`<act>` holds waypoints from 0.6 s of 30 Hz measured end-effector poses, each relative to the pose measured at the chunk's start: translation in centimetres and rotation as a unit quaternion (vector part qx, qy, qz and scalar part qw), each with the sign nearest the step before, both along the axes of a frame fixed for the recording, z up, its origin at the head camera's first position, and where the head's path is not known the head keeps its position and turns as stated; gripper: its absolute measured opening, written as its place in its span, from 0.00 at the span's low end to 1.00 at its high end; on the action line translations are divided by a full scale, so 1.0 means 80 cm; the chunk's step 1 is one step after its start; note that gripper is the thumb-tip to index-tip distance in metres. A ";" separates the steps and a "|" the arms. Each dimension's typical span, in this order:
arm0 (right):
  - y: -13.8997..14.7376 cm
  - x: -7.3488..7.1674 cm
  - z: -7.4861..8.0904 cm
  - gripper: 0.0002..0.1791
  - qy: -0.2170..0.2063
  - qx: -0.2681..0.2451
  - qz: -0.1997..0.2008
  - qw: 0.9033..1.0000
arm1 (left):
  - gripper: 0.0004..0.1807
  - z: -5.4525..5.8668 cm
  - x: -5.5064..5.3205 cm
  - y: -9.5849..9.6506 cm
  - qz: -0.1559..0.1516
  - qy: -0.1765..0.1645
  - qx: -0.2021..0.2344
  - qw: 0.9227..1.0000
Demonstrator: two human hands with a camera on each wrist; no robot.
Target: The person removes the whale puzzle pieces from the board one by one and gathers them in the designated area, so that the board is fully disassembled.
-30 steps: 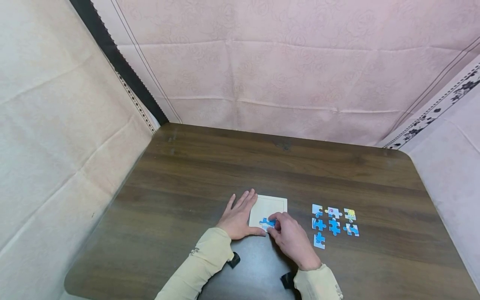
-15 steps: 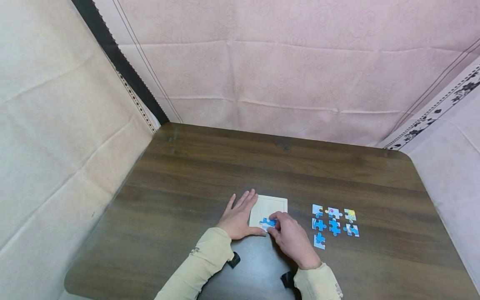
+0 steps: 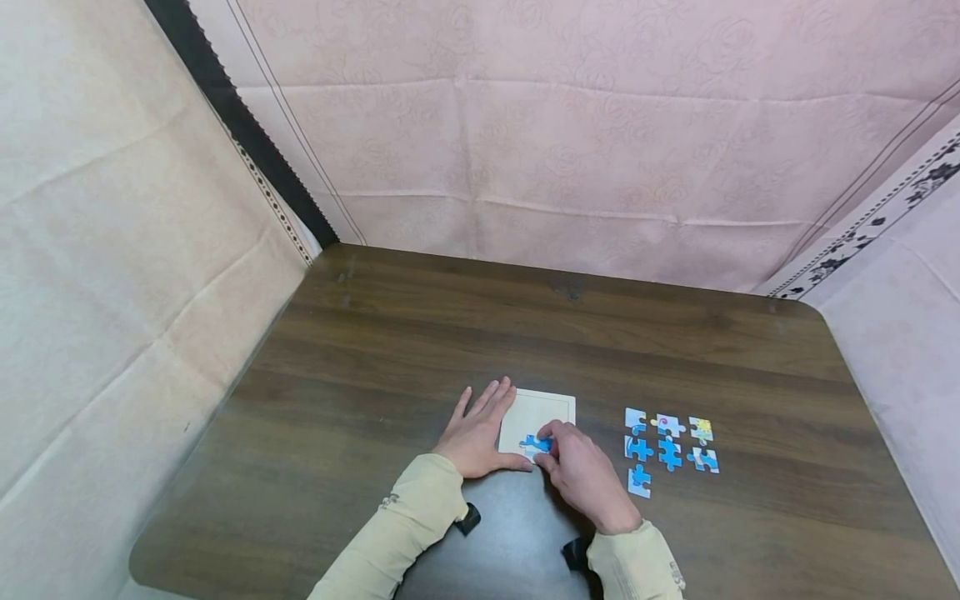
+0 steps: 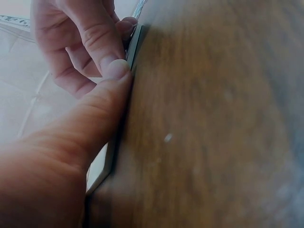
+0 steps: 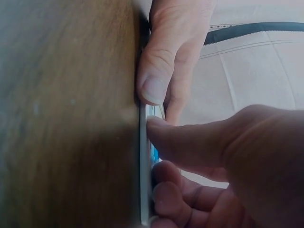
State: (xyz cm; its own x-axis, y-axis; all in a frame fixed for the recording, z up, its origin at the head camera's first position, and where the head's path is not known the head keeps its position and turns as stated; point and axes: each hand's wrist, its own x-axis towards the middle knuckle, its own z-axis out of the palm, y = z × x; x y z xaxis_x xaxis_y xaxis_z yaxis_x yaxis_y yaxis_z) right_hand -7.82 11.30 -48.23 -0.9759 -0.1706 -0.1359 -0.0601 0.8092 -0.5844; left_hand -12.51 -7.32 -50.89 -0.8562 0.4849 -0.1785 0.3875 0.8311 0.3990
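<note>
A pale square puzzle tray lies on the table near its front. My left hand rests along the tray's left side with fingers spread, the thumb lying on the near edge. With thumb and index finger, my right hand pinches a blue jigsaw piece at the near side of the tray, partly covering it. A sliver of blue from that piece shows beside the right thumb in the right wrist view. Both thumbs come close together at the tray's edge in the left wrist view.
Several loose jigsaw pieces, blue, white and yellow, lie in rough rows right of the tray. The brown wooden table has pale cloth hangings behind it and at both sides.
</note>
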 end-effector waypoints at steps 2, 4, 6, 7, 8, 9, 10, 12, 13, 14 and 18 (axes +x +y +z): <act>0.000 0.000 0.000 0.13 0.001 -0.003 0.000 1.000 | 0.63 0.000 0.000 0.000 0.000 0.000 0.000 1.000; 0.000 0.000 0.001 0.13 0.001 -0.004 -0.001 1.000 | 0.63 0.000 0.000 0.000 0.000 0.000 0.001 1.000; -0.001 0.000 0.001 0.13 -0.001 -0.005 -0.002 1.000 | 0.63 0.001 0.000 0.000 0.001 0.001 0.001 1.000; -0.001 0.000 0.001 0.13 -0.002 -0.005 -0.004 1.000 | 0.63 0.001 0.000 0.000 0.001 0.001 0.001 1.000; -0.001 0.000 0.001 0.14 -0.003 -0.005 -0.006 1.000 | 0.63 0.001 0.000 0.001 0.001 0.001 0.001 1.000; -0.001 0.000 0.000 0.14 -0.003 -0.005 -0.005 1.000 | 0.63 0.002 0.001 0.001 0.001 0.000 0.000 1.000; -0.001 0.000 0.000 0.14 -0.004 -0.006 -0.008 1.000 | 0.63 0.002 0.001 0.001 0.002 0.000 0.000 1.000; 0.000 0.000 -0.001 0.14 -0.002 -0.006 -0.008 1.000 | 0.63 0.002 0.001 0.001 0.002 0.000 -0.002 1.000; 0.000 0.000 -0.001 0.14 0.000 -0.007 -0.008 1.000 | 0.63 0.002 0.001 0.001 0.003 0.000 -0.003 1.000; 0.000 0.000 -0.001 0.14 0.002 -0.007 -0.009 1.000 | 0.63 0.002 0.001 0.001 0.003 0.000 -0.003 1.000; 0.001 0.000 -0.002 0.14 0.007 -0.005 -0.010 1.000 | 0.63 0.002 0.001 0.001 0.004 0.001 -0.005 1.000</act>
State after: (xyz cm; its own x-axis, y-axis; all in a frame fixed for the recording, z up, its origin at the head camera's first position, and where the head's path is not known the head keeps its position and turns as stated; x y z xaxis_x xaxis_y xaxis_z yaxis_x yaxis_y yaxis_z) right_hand -7.79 11.36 -48.37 -0.9809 -0.1531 -0.1197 -0.0535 0.8048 -0.5911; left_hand -12.43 -7.20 -50.72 -0.8599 0.4768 -0.1822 0.3820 0.8379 0.3898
